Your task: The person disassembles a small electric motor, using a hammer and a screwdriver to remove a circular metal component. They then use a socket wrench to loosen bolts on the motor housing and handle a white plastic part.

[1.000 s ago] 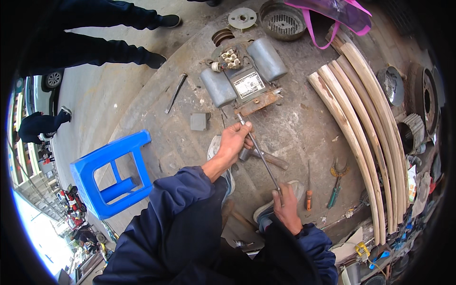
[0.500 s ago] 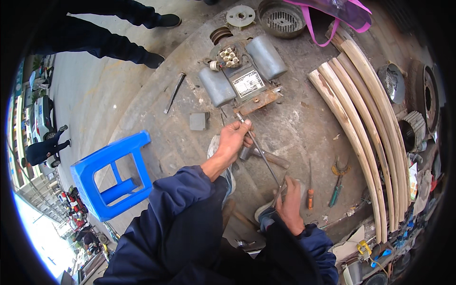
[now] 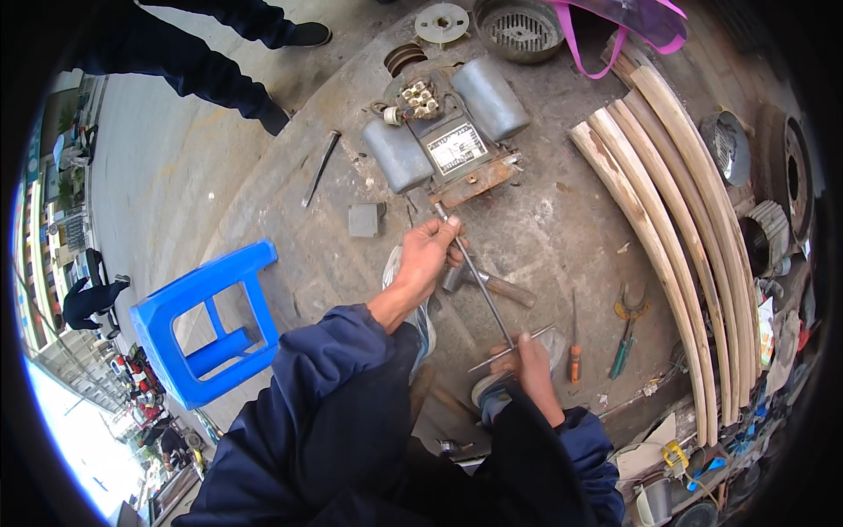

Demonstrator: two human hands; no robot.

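Observation:
My left hand [image 3: 421, 268] is closed round a long steel T-handled wrench [image 3: 481, 285] near its socket end, which lies close to the rusty bracket of a motor [image 3: 452, 145] with two grey cylinders and an exposed terminal block. Lower right, my right hand [image 3: 536, 373] grips the wrench where its crossbar meets the shaft. A hammer [image 3: 505, 290] lies beneath the shaft, partly hidden by my left hand. An orange-handled screwdriver [image 3: 575, 364] and green-handled pliers [image 3: 623, 351] rest to the right.
Blue stool [image 3: 154, 347] at left; chisel [image 3: 320, 167] and grey box [image 3: 364, 220] nearby; long wooden strips [image 3: 645, 215] at right. Round metal cover [image 3: 518, 31] and pink-strapped bag [image 3: 650, 26] at top. Another person's legs [image 3: 211, 83] stand upper left; a distant person [image 3: 83, 303] is farther off.
My right hand has shifted on the wrench, and the crossbar now sits flatter across it. The socket end and my left hand are slightly higher in view. The distant person has moved.

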